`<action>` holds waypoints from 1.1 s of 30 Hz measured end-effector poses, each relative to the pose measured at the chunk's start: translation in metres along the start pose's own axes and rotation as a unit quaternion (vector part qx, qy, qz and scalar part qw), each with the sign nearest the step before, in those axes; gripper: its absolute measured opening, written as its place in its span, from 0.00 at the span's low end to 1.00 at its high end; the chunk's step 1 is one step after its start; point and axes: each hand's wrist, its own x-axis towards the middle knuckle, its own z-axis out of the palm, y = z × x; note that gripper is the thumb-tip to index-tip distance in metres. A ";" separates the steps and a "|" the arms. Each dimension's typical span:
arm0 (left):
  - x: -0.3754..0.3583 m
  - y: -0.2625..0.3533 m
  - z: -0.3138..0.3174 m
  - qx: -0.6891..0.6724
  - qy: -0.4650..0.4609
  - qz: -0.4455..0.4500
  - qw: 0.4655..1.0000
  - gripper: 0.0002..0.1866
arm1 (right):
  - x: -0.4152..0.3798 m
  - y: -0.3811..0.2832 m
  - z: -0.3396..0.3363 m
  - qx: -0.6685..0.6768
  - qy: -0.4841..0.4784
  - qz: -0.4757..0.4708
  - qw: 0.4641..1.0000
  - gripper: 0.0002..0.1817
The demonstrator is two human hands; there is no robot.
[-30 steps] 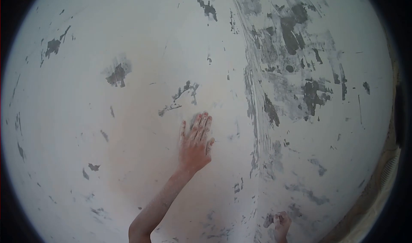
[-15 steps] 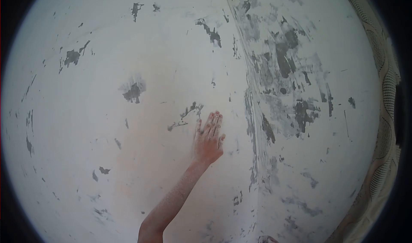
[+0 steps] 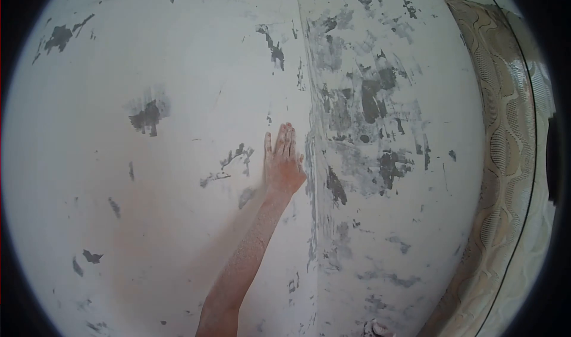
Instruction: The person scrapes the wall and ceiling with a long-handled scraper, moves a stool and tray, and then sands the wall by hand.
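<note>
My left hand (image 3: 284,160) lies flat against a white plastered wall (image 3: 196,69), close to the inner corner where two wall faces meet. Its fingers point up, the little finger spread away from the others, and nothing is held. White dust coats the fingers and forearm. Dark grey patches (image 3: 236,158) show through the plaster just left of the hand. At the bottom edge, a small dusty white shape (image 3: 377,328) looks like part of my right hand; most of it is cut off, so its grip is hidden.
Right of the corner, the adjoining wall face (image 3: 440,99) carries larger grey scraped areas (image 3: 372,99). A beige strip with a wavy ribbed pattern (image 3: 496,176) runs down the far right, with a thin dark line (image 3: 531,99) along it.
My left hand has slid upward over the wall and now sits nearer the corner. The view has turned right, showing more of the patterned strip. The dusty shape at the bottom shows slightly more.
</note>
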 end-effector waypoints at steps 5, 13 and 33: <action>-0.015 0.013 0.011 -0.083 -0.007 -0.040 0.996 0.40 | -0.018 -0.028 0.051 -0.102 0.148 -0.244 0.953 0.13; -0.052 0.034 0.025 -0.205 0.038 -0.054 0.977 0.40 | 0.016 -0.112 0.130 -0.432 0.196 -0.513 0.715 0.07; 0.008 -0.004 0.000 0.078 -0.068 0.017 0.994 0.34 | 0.200 -0.201 0.255 -0.356 0.104 -0.625 0.687 0.12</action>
